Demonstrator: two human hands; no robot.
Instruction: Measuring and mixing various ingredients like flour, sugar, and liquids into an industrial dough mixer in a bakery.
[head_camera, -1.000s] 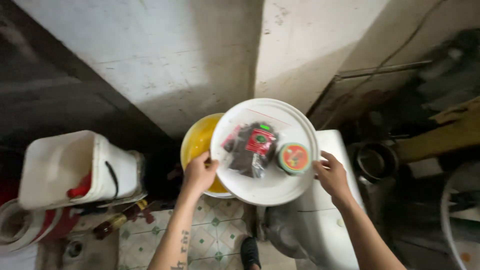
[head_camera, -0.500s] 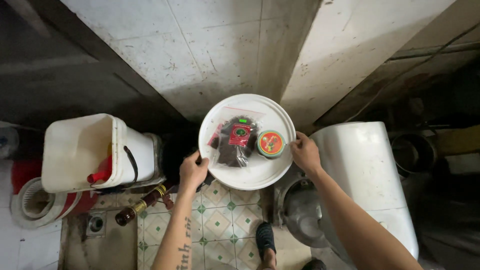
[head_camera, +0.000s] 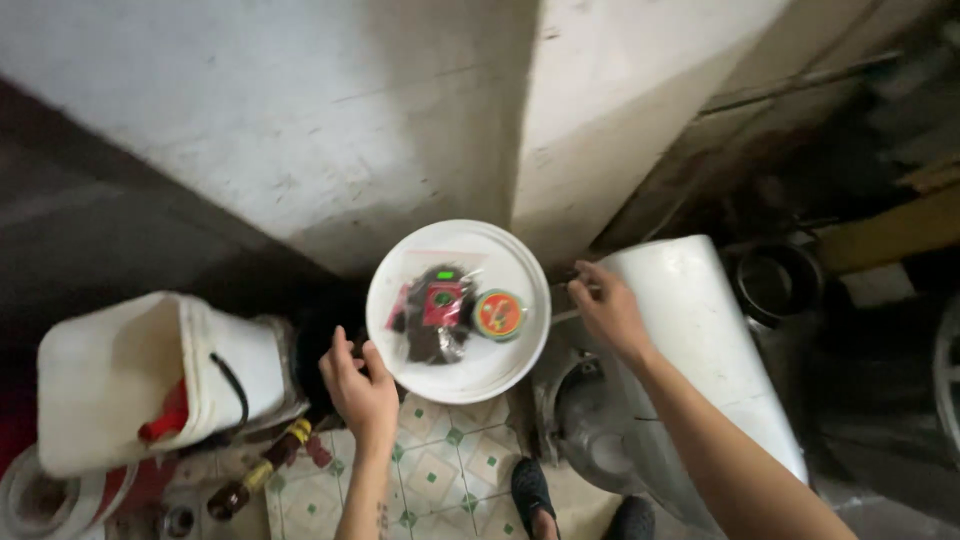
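Green-and-cream patterned floor tiles (head_camera: 430, 480) lie nearest you, with your dark shoe (head_camera: 533, 495) on them and a brown glass bottle with a yellow neck band (head_camera: 262, 468) lying on its side to the left. Your left hand (head_camera: 360, 392) rises from there, fingers loosely spread, its fingertips at the lower left rim of the round white plastic lid (head_camera: 458, 310); whether it grips the rim or only touches it, you cannot tell. Your right hand (head_camera: 607, 308) is open, fingers half curled, just beside the lid's right edge and apart from it, over the tall white plastic drum (head_camera: 700, 340) that leans there.

On the lid lies a clear plastic bag (head_camera: 435, 318) holding dark contents and a small red packet with a green patch. Touching its right side sits a small round tin with a red-and-green label (head_camera: 498, 314).

To the left stands a white plastic bucket with a black wire handle (head_camera: 150, 375), something red tucked at its lower edge. Below the drum a grey metal pot (head_camera: 590, 430) rests on the floor. Farther off, a dark round pot (head_camera: 775, 280) sits at the right, and the pale rough concrete wall (head_camera: 330, 130) rises behind everything.
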